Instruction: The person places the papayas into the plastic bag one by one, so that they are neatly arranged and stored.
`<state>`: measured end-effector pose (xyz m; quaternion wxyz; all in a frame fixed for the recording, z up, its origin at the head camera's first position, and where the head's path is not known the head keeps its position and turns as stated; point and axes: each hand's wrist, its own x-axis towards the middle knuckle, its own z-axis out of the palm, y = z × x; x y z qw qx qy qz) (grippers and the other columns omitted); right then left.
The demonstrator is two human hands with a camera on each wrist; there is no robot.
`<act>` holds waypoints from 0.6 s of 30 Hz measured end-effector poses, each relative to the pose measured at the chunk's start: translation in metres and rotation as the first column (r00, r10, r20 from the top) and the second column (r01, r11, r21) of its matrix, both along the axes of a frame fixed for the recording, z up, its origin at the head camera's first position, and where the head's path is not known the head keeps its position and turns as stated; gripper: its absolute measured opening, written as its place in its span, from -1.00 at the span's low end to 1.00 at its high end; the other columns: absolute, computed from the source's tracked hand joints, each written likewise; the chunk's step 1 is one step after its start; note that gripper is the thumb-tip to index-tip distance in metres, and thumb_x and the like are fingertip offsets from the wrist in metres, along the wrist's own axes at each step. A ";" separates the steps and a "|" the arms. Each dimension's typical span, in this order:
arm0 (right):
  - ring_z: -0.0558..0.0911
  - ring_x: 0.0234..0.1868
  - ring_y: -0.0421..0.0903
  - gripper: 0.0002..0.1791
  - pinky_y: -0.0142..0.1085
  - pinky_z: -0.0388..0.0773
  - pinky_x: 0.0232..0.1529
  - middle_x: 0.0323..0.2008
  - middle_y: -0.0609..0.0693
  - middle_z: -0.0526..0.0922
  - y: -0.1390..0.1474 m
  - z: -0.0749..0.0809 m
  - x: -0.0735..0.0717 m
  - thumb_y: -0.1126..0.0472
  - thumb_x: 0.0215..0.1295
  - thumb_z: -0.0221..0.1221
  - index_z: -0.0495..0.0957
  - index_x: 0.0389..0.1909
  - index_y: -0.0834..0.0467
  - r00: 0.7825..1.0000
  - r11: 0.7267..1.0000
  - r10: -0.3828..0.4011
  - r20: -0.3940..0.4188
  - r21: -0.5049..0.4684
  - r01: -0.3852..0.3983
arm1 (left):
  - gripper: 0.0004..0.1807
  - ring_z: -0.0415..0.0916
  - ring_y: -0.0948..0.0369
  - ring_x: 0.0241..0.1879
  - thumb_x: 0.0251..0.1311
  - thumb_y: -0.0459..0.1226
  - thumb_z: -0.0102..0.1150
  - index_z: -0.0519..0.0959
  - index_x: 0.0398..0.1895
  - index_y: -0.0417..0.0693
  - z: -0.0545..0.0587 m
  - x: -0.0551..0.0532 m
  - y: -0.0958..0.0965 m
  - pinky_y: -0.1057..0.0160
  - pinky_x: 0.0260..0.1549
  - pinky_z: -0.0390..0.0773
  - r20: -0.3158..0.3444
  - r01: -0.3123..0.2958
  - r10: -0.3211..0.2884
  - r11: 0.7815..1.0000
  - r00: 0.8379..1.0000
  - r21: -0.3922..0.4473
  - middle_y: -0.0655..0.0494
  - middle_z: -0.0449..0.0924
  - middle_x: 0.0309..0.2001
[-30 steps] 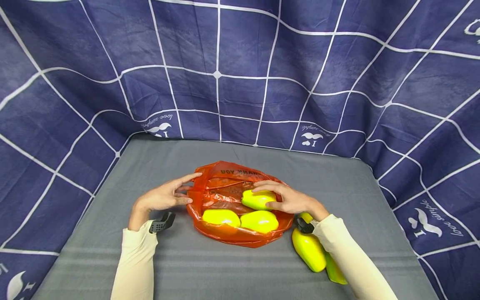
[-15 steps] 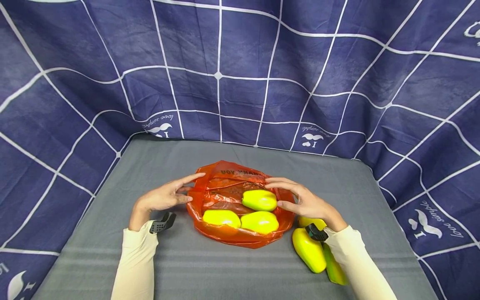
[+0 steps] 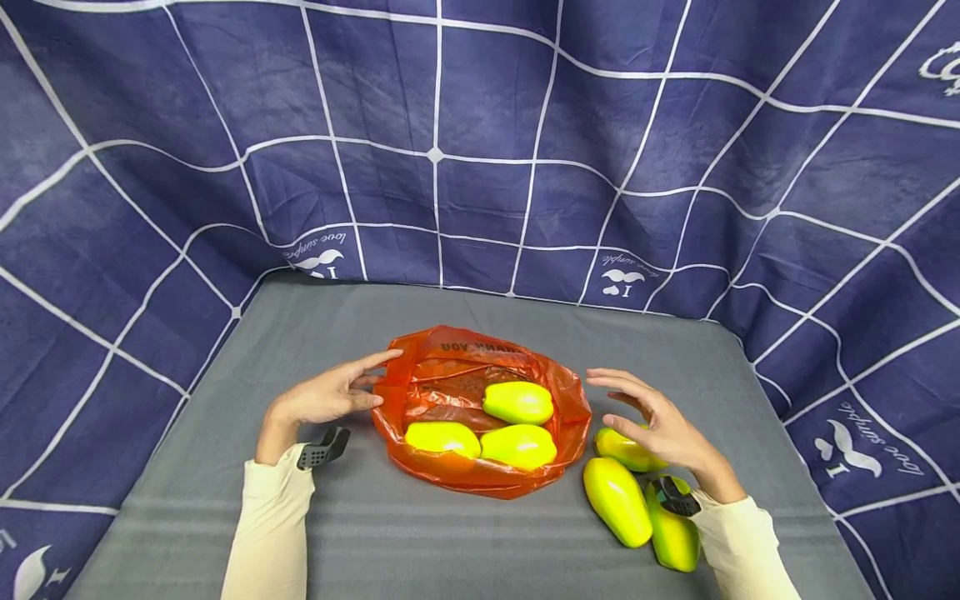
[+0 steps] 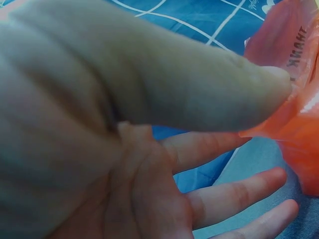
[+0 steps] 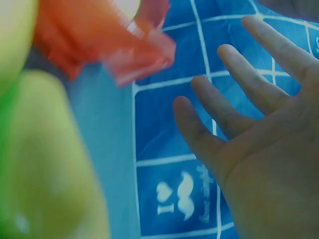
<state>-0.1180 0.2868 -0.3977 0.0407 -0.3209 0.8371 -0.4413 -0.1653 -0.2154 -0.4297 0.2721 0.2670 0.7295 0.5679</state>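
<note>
A red plastic bag (image 3: 480, 481) printed THANK YOU lies with its mouth spread wide. Inside it are 3 oblong yellow-green fruits that look like mangoes: one at the upper right (image 3: 519, 403), two along the near side (image 3: 442, 438) (image 3: 519, 447). My left hand (image 3: 322, 395) is at the bag's left edge, thumb and index fingertips touching the plastic, fingers relaxed and spread. To the right of the bag my right hand (image 3: 660, 421) hovers with parted fingers and holds nothing. Below it lies a fruit (image 3: 626, 450), partly covered by the hand.
Two more such fruits lie on the grey cloth at the right, one nearer the bag (image 3: 618, 502) and one (image 3: 673, 533) partly under the right wrist's black band (image 3: 675, 497). A blue curtain (image 3: 480, 200) with white lines encloses the grey surface (image 3: 450, 550).
My right hand has let go of the upper fruit in the bag and moved right, out over the loose fruits. The left hand stays at the bag's edge.
</note>
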 end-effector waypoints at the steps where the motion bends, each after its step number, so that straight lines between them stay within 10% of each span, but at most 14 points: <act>1: 0.37 0.40 -0.23 -0.40 -0.39 0.39 0.35 0.39 0.06 0.40 0.004 -0.002 0.002 0.46 0.31 0.23 0.42 0.36 0.12 1.000 1.000 -0.013 -0.003 0.003 0.013 | -0.14 0.16 -0.38 0.41 0.35 -0.44 0.14 -0.10 0.59 -0.25 0.000 0.000 0.000 0.42 0.12 0.51 -0.003 0.001 -0.001 1.000 1.000 0.001 -0.42 -0.03 0.51; 18: 0.37 0.35 -0.36 -0.45 -0.60 0.27 0.29 0.33 -0.04 0.45 0.053 -0.025 0.021 0.44 0.27 0.27 0.51 0.28 0.10 0.988 0.986 -0.148 -0.046 0.074 0.151 | -0.16 0.16 -0.39 0.40 0.37 -0.44 0.12 -0.11 0.58 -0.28 0.000 0.000 0.000 0.41 0.14 0.50 -0.014 0.011 -0.011 1.000 1.000 -0.006 -0.47 0.01 0.49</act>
